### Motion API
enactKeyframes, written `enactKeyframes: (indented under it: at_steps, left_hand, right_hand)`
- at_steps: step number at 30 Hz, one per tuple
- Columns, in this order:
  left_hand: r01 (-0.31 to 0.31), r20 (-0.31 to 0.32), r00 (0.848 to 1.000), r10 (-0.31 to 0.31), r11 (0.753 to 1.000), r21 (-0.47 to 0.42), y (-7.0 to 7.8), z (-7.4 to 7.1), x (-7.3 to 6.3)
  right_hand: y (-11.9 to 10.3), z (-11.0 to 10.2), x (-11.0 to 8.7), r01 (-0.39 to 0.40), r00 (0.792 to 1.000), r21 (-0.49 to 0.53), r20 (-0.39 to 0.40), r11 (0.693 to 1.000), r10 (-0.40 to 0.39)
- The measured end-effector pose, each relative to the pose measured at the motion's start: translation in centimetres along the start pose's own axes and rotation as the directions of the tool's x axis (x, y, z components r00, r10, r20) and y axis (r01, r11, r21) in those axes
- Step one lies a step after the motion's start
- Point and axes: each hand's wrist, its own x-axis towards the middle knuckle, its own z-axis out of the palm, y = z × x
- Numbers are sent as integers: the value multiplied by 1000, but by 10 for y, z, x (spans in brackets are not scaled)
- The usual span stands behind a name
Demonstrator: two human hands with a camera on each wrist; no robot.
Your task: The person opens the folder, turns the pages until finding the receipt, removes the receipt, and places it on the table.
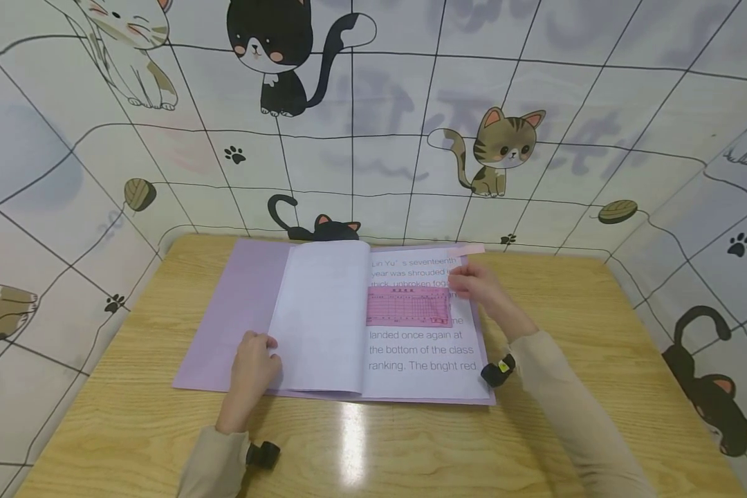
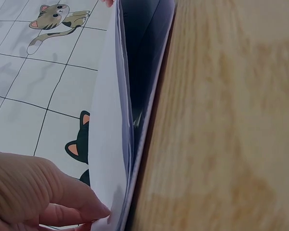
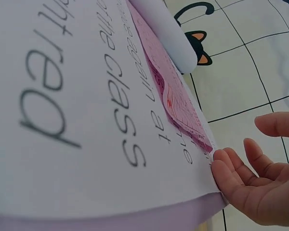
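Note:
An open book with a purple cover point(image 1: 204, 325) lies on the wooden table. Its left page point(image 1: 324, 318) is blank and bulges up toward the spine; the right page point(image 1: 420, 380) carries large printed English text. Across that text lies a pink printed slip point(image 1: 407, 307), its surface wavy in the right wrist view point(image 3: 171, 91). My left hand point(image 1: 254, 363) rests at the left page's outer edge, thumb point(image 2: 98, 207) touching the paper. At the right page's outer edge is my right hand point(image 1: 482, 287), fingers loosely bent and fingertips point(image 3: 220, 166) right at the paper and the slip's end.
A pale pink strip point(image 1: 471, 250) sticks out at the book's top right corner. Wooden tabletop point(image 1: 566, 311) extends on both sides and in front. Behind stands a white wall covering point(image 1: 386, 166) with grid lines and cartoon cats. Each wrist wears a small black camera point(image 1: 263, 454).

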Motion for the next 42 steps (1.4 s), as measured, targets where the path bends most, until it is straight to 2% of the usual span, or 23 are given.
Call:
enactKeyframes:
  at_steps: [8, 12, 18, 25, 28, 36, 42]
  left_hand:
    - [15, 1, 1000, -15, 1000, 7, 0, 0, 0]
    - [3, 1, 1000, -3, 1000, -8, -1, 0, 0]
    - [-2, 19, 1000, 3, 1000, -25, -1, 0, 0]
    - [-5, 13, 1000, 5, 1000, -17, 0, -1, 0]
    - [0, 11, 1000, 1, 1000, -18, 1, -1, 0]
    - [4, 9, 1000, -4, 1000, -21, 2, -1, -1]
    - [-1, 7, 1000, 2, 1000, -25, 2, -2, -1]
  right_hand:
    - [8, 0, 5, -33, 999, -23, 33, 999, 33]
    - [14, 3, 7, -27, 998, -80, 49, 996, 31]
    - [25, 8, 13, 29, 999, -170, 35, 985, -24]
    - [31, 18, 17, 93, 994, -243, 85, 966, -75]
    - [31, 22, 17, 100, 993, -251, 84, 963, -81]
    - [34, 29, 20, 58, 998, -204, 5, 977, -58]
    - [35, 30, 22, 46, 999, -157, 10, 987, -45]
